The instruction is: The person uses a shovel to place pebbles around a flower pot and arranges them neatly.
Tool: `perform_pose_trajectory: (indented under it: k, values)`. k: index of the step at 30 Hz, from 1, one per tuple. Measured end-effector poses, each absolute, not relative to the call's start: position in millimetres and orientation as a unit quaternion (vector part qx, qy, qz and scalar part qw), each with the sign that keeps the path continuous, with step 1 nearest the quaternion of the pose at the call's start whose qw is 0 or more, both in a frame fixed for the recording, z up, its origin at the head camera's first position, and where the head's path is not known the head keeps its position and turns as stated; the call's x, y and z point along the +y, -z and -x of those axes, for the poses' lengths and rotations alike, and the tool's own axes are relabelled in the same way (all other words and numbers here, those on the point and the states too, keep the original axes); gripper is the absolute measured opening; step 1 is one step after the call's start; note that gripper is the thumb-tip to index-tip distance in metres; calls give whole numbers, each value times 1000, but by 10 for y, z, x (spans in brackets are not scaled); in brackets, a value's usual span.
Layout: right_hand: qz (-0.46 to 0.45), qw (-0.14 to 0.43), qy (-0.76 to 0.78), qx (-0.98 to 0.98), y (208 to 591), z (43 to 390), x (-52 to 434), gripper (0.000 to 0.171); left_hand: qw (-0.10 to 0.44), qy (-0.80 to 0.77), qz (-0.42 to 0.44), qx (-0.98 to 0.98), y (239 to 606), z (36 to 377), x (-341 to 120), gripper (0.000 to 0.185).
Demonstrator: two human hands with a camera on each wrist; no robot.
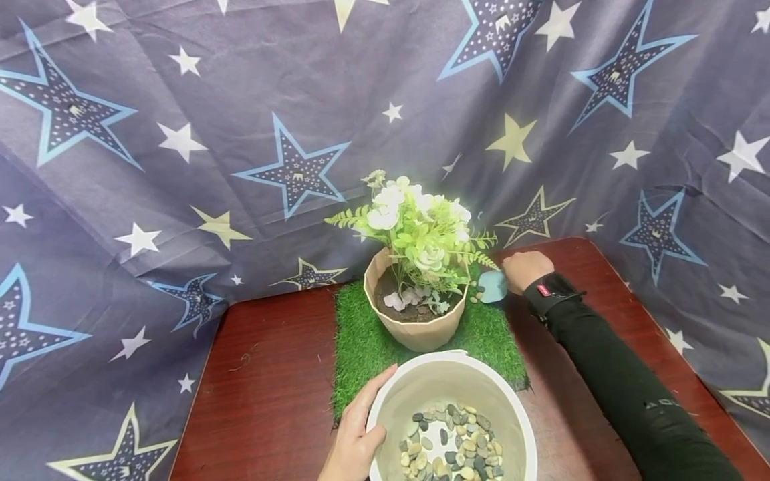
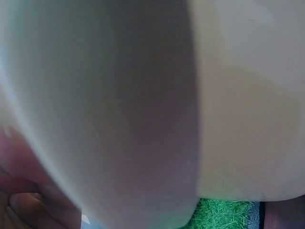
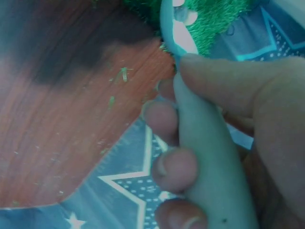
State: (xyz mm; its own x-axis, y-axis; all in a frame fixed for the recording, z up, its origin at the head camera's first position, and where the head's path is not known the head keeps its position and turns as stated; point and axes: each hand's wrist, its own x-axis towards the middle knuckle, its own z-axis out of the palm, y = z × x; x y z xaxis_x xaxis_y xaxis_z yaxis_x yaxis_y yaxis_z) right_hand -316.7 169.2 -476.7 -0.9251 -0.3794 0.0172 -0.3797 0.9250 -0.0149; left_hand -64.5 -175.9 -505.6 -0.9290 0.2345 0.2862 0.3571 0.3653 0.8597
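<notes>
My right hand point(image 1: 528, 270) grips the pale blue-green handle point(image 3: 209, 152) of a small toy shovel, its fingers and thumb wrapped round it. The shovel's light blue blade point(image 1: 493, 286) is beside the flowerpot, with a few pebbles point(image 1: 476, 294) at its left edge. With thumb and fingers, my left hand point(image 1: 356, 434) holds the left side of a round white bucket point(image 1: 525, 427). Grey, black and yellowish pebbles point(image 1: 466, 437) lie spread over the bucket's bottom. Seen from the left wrist, the bucket's pale wall point(image 2: 119, 105) fills most of the view, with fingers point(image 2: 21, 160) at lower left.
Behind the bucket stands a beige faceted flowerpot point(image 1: 415, 331) with soil, white flowers point(image 1: 391, 207) and green leaves. It sits on a green artificial grass mat point(image 1: 355, 341) on the reddish-brown table point(image 1: 259, 374). A grey-blue star-patterned cloth point(image 1: 240, 87) surrounds the table.
</notes>
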Motion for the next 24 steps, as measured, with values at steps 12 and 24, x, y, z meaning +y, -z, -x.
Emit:
perform_pose_trajectory:
  k: [12, 24]
  values:
    - [-109, 126, -101, -981, 4765, 3099, 1356, 26, 51, 541, 173, -821, 5063, 644, -1759, 96]
    - [-75, 181, -135, -971, 4650, 2966, 1190, 23, 55, 549, 187, -813, 5069, 653, -1752, 93]
